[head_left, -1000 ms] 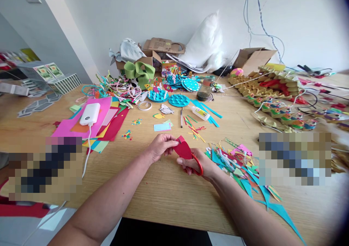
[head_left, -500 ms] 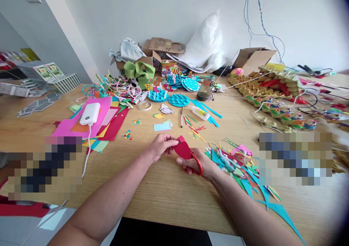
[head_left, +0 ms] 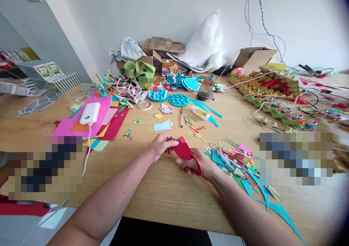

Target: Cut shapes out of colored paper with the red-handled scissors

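My left hand (head_left: 163, 146) pinches the upper left end of a red piece of paper (head_left: 182, 150) with a rounded edge. Orange-red scissors (head_left: 198, 165) are in my right hand (head_left: 197, 162), fingers wrapped around the handles. The blades are mostly hidden by the paper; a dark bit shows near my left fingertips. Both hands hover over the wooden table (head_left: 152, 198). Beyond them lie a light blue paper rectangle (head_left: 162, 127), a yellow paper fish (head_left: 159, 115), a white fish cutout (head_left: 166, 109) and a pen (head_left: 181, 117).
Paper scraps (head_left: 237, 162) spread right of my right hand. Coloured paper sheets (head_left: 117, 124) lie at left under a white power bank (head_left: 90, 113) with a cable. A glue bottle (head_left: 201, 112), a glass jar (head_left: 206, 87) and egg cartons (head_left: 272, 93) stand farther back.
Both hands stay nearly in place. A dark blade-like bit shows slightly differently at the paper's upper edge, near my left fingertips.
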The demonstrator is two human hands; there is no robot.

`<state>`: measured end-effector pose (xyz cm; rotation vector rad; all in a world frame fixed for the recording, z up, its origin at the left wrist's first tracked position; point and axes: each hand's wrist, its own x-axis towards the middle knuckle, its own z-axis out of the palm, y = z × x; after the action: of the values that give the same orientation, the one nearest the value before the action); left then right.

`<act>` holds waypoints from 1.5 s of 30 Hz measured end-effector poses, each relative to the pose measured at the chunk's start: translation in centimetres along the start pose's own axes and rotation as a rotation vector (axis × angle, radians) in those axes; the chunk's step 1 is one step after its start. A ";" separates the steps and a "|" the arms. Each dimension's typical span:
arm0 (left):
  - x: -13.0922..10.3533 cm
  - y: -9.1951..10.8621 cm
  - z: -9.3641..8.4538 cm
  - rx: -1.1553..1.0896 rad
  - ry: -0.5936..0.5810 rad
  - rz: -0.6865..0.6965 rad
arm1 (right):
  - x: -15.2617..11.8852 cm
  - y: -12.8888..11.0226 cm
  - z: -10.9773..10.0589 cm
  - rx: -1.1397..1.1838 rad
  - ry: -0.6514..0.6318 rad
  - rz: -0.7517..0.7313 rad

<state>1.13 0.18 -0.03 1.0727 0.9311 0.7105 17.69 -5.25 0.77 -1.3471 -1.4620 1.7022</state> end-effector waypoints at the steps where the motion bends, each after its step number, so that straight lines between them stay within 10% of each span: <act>1: 0.0 0.0 0.0 -0.002 -0.003 0.002 | 0.0 0.0 0.0 0.003 0.001 0.001; 45: 0.1 -0.2 -0.1 -0.010 0.013 -0.010 | 0.1 0.4 -0.1 0.026 -0.014 -0.019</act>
<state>1.10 0.28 -0.29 1.0553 0.9432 0.7137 17.84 -5.21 0.34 -1.3055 -1.4511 1.7162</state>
